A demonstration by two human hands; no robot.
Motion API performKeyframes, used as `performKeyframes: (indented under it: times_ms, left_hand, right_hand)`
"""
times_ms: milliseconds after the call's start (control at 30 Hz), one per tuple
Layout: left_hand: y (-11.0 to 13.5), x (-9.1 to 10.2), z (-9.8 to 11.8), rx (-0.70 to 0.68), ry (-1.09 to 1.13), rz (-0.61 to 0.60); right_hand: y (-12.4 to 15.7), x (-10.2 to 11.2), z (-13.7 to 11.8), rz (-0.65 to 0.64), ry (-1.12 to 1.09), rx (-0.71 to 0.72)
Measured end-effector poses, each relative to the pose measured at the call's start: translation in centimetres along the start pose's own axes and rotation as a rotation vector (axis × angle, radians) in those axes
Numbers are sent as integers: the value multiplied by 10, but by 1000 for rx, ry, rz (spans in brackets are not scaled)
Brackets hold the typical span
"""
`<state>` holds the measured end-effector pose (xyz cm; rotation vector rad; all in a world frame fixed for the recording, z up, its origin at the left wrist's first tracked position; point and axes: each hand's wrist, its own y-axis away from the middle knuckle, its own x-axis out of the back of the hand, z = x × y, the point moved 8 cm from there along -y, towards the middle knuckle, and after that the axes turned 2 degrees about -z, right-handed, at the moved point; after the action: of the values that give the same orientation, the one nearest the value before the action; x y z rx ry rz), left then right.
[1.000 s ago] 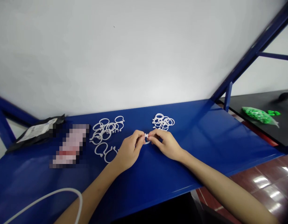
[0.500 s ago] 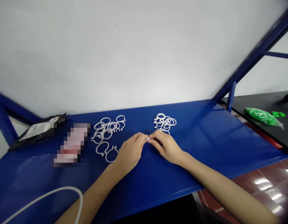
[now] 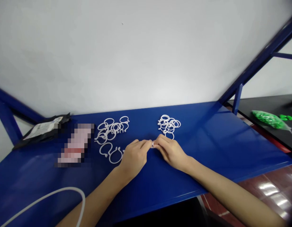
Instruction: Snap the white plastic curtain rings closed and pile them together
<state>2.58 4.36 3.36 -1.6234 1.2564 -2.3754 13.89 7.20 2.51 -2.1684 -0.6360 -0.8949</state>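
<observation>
My left hand [image 3: 136,157] and my right hand [image 3: 171,152] meet over the middle of the blue table, fingertips pinched together. Between them is a white plastic ring [image 3: 152,144], mostly hidden by the fingers. Left of my left hand lies a loose group of white plastic rings [image 3: 115,155], several of them gapped open with knobbed ends. Beyond my right hand is a tighter pile of white rings [image 3: 169,136] that look closed, overlapping one another.
A blurred-out pink item [image 3: 78,142] and a black plastic mailer [image 3: 41,130] with a white label lie on the left of the blue table [image 3: 202,126]. A white cable [image 3: 65,189] curves across the lower left. On a black table at right sits a clear bag of green pieces [image 3: 270,119].
The view has shifted slightly, so things sit a little farther right. Both hands stay together at the white ring, fingers pressed closer around it.
</observation>
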Motion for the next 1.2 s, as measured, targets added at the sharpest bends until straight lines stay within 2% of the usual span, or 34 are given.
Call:
performKeyframes:
  times_ms: [200, 367, 467, 633, 733, 900, 1200]
  left_hand:
    - [1, -2, 4, -64, -24, -16]
    - [-5, -4, -6, -48, 6, -119]
    - [-12, 0, -25, 42, -65, -161]
    - [-9, 12, -76, 349, -352, -164]
    - [-3, 8, -90, 398, -423, -248]
    - [-1, 4, -89, 355, -475, -328]
    - [0, 0, -90, 373, -459, -337]
  right_hand:
    - [-1, -4, 2, -63, 46, 9]
    - [-4, -1, 5, 3, 50, -15]
    - [-9, 6, 10, 58, 103, -41]
    - [-11, 37, 38, 246, 279, -159]
    - [-8, 54, 62, 333, 409, -256]
    - [-5, 57, 78, 318, 479, -297]
    - [-6, 53, 55, 329, 401, -248]
